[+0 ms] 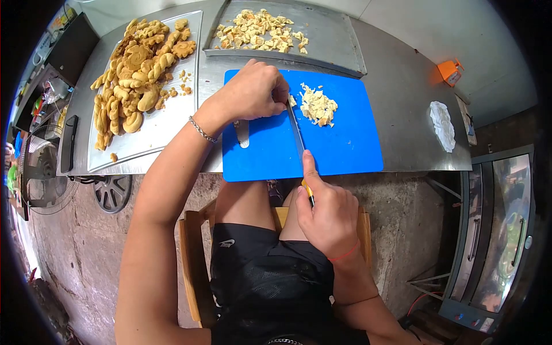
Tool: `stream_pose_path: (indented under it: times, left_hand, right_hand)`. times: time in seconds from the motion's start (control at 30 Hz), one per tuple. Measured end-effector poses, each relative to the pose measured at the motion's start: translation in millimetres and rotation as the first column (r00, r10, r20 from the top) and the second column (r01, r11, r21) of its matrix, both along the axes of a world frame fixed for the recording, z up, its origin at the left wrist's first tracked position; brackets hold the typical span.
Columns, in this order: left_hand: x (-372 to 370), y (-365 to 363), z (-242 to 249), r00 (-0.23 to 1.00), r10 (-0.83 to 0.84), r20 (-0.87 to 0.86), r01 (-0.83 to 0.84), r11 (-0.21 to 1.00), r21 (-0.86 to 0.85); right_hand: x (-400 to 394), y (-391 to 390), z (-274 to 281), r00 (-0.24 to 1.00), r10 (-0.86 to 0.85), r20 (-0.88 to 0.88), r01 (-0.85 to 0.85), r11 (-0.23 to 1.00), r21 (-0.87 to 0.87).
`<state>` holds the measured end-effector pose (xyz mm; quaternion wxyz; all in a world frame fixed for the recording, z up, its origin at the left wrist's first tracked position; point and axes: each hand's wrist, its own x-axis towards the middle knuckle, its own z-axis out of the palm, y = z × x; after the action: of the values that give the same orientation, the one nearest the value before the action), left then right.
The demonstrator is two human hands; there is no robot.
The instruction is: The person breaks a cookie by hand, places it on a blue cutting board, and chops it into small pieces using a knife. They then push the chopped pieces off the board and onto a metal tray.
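My right hand grips a knife by its yellow and black handle, index finger stretched along the top of the blade. The blade points away from me over a blue cutting board. At its far end, my left hand is closed with fingers curled down beside the blade; what they hold is hidden. A small pale crumb shows by those fingertips. Right of the blade lies a heap of chopped, pale yellow baked pieces. A whitish, flat, elongated object lies on the board below my left wrist.
Golden-brown baked pieces are piled on a light tray at the left. Behind the board, a metal tray holds cut pieces. A crumpled white cloth or paper and an orange object are at the right.
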<state>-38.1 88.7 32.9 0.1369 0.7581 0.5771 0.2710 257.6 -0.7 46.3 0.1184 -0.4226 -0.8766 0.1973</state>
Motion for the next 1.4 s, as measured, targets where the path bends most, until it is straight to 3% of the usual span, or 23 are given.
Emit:
stream_pose_path:
  times: [0.2, 0.5, 0.7, 0.9, 1.0, 1.1, 1.2, 1.3, 1.4]
  left_hand:
    - [1, 1, -4, 1.000, 0.003, 0.013, -0.004, 0.999, 0.034]
    - [0, 2, -6, 1.000, 0.009, 0.019, -0.009, 1.000, -0.003]
    - [1, 2, -9, 0.999, 0.017, 0.027, -0.018, 1.000, 0.012]
    - [10, 1, -7, 0.999, 0.049, -0.010, -0.049, 0.999, -0.008]
    - [6, -1, -1, 0.995, 0.064, -0.077, -0.064, 0.998, 0.008]
    - [0, -2, 2, 1.000, 0.017, 0.000, -0.017, 1.000, -0.018]
    - [-4, 0, 0, 0.995, -0.027, 0.092, 0.023, 0.998, 0.052]
    - [-10, -1, 7, 0.984, 0.019, 0.180, -0.026, 0.999, 0.041]
    - [-18, -2, 15, 0.979, 0.106, 0.175, -0.095, 0.993, -0.069]
  right_hand:
    - [6, -1, 2, 0.997, 0.020, -0.080, -0.015, 0.998, 0.058]
    - [3, 5, 1, 0.992, 0.053, 0.114, -0.072, 0.984, 0.162]
    - [-10, 24, 3, 0.990, 0.040, 0.139, -0.053, 0.994, 0.093]
    - [-16, 37, -5, 0.996, 0.083, 0.019, -0.085, 0.983, 0.160]
    - [6, 27, -6, 0.996, 0.090, 0.001, -0.089, 0.987, 0.135]
    - [29, 15, 22, 0.999, 0.040, 0.036, -0.035, 0.992, -0.125]
    - [51, 12, 30, 0.991, -0.007, -0.133, -0.021, 0.977, -0.210]
    - [71, 15, 23, 0.956, -0.015, -0.292, -0.040, 0.983, -0.180]
    - [79, 21, 17, 0.923, -0.106, -0.371, 0.032, 0.979, -0.201]
